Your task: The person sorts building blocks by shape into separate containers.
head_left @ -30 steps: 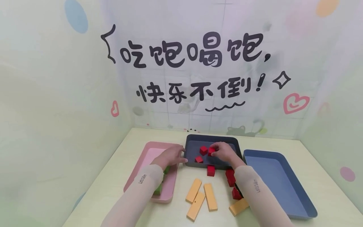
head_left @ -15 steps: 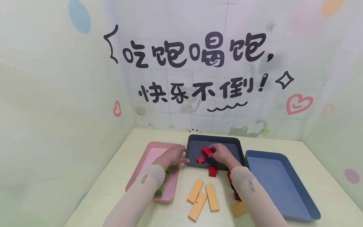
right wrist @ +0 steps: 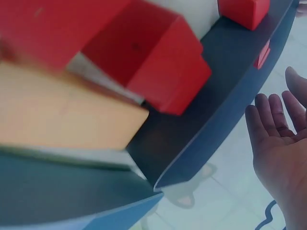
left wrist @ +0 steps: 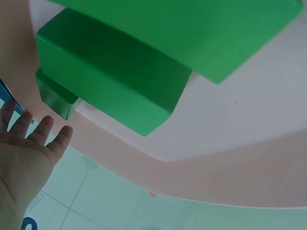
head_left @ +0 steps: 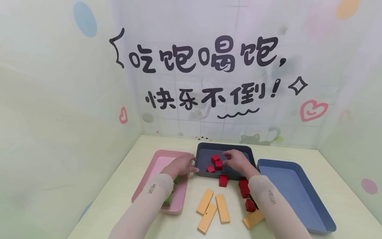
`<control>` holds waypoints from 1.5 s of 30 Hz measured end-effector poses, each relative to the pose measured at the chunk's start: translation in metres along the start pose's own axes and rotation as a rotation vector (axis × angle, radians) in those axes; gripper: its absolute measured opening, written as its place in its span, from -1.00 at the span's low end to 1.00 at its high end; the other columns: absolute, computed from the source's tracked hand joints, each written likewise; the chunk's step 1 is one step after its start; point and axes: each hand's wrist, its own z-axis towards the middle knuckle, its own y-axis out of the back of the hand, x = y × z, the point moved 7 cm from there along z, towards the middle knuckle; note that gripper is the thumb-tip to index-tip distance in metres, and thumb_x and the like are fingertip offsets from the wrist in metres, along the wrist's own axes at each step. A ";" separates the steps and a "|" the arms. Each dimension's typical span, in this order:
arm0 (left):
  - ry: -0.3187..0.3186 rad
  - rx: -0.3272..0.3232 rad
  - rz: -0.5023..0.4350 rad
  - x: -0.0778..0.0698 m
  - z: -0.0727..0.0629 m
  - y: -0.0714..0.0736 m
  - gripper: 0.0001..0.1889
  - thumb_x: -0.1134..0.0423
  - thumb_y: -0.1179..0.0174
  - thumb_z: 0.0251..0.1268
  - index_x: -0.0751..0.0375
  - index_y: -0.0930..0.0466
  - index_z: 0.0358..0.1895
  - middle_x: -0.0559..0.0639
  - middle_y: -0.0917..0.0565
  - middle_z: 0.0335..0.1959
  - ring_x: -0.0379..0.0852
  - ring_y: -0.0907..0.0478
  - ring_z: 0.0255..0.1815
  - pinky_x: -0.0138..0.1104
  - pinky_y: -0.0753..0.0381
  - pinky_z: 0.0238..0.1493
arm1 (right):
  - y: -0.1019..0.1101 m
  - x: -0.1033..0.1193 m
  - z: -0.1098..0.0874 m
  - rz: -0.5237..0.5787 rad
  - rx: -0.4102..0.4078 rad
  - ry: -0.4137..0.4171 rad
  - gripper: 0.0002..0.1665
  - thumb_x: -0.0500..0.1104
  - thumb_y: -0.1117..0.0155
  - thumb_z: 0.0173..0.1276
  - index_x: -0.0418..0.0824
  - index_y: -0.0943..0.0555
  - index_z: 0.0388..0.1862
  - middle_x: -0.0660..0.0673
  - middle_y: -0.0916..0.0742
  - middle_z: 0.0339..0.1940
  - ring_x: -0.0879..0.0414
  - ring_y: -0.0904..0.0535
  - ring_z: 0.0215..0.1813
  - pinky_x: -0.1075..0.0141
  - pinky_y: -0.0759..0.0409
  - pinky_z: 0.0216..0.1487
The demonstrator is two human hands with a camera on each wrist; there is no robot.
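Observation:
Three red cubes [head_left: 219,165] lie close together in the dark navy tray [head_left: 206,156] at the back. Over that tray, my right hand [head_left: 237,161] is just right of the nearest cube, fingers loosely bent and nothing in them. The right wrist view has this right hand [right wrist: 283,148] with its palm bare. My left hand [head_left: 180,165] reaches across the pink tray [head_left: 155,166], fingertips at the dark tray's left edge. In the left wrist view the left hand [left wrist: 29,153] has spread fingers, beside green blocks [left wrist: 110,72] in the pink tray.
A red cube [head_left: 223,181] stands before the dark tray. More red blocks [head_left: 243,188] sit by my right forearm, with an orange-yellow block [head_left: 253,219] close by. Several orange-yellow blocks [head_left: 222,208] lie front centre. A blue tray [head_left: 298,192] stands at right.
My right hand moved the red cube left and down beside the others, let go of it and drew back slightly right. The left hand has stayed in place.

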 end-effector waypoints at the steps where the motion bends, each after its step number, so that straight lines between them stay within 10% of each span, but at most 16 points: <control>1: 0.004 0.001 -0.003 0.000 0.000 0.000 -0.41 0.00 -0.36 0.27 0.21 -0.51 0.29 0.15 -0.51 0.29 0.01 -0.50 0.20 -0.11 -0.43 0.31 | 0.002 -0.001 -0.001 0.008 0.003 -0.005 -0.50 -0.29 -0.33 0.34 -0.34 -0.56 0.26 -0.29 -0.65 0.17 -0.16 -0.58 0.15 0.00 -0.58 0.14; 35: -0.056 -0.010 0.008 -0.001 -0.001 -0.001 -0.45 0.04 -0.34 0.30 0.28 -0.53 0.24 0.23 -0.50 0.29 0.15 -0.41 0.33 -0.06 -0.36 0.36 | 0.038 -0.031 -0.099 0.149 0.112 0.127 -0.43 -0.20 -0.39 0.33 -0.43 -0.53 0.25 -0.33 -0.66 0.11 -0.11 -0.61 0.08 0.15 -0.65 0.04; 45: -0.063 -0.015 0.012 -0.002 -0.001 -0.001 -0.46 0.03 -0.33 0.30 0.27 -0.53 0.24 0.24 -0.47 0.32 0.15 -0.38 0.36 -0.06 -0.34 0.38 | 0.028 -0.041 -0.143 -0.022 0.169 0.185 -0.58 -0.16 -0.48 0.22 -0.27 -0.69 0.05 -0.05 -0.72 -0.12 0.04 -0.60 -0.13 0.11 -0.66 -0.09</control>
